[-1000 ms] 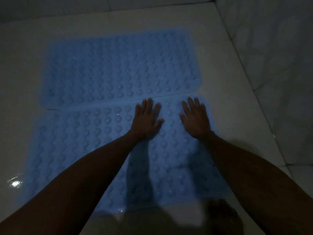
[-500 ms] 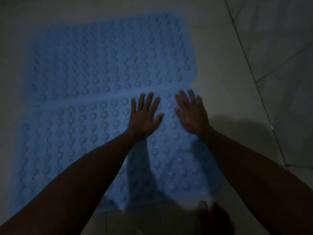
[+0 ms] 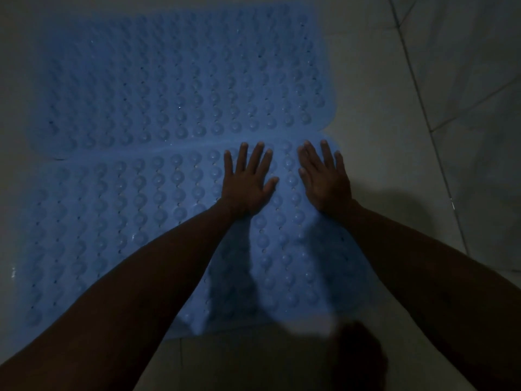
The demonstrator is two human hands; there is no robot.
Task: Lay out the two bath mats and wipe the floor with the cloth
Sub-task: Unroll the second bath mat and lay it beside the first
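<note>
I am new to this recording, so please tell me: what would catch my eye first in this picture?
Two blue studded bath mats lie side by side on the pale tiled floor, the far mat and the near mat. The left hand and right hand press flat on the near mat's far right part.

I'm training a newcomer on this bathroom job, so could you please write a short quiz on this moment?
1. True or false: both hands lie flat on the near bath mat.
2. Which lies nearer the tiled wall: A, left hand; B, right hand?
3. How many mats lie on the floor?

Key: 1 true; 2 B; 3 two, counting the far bath mat.
</note>
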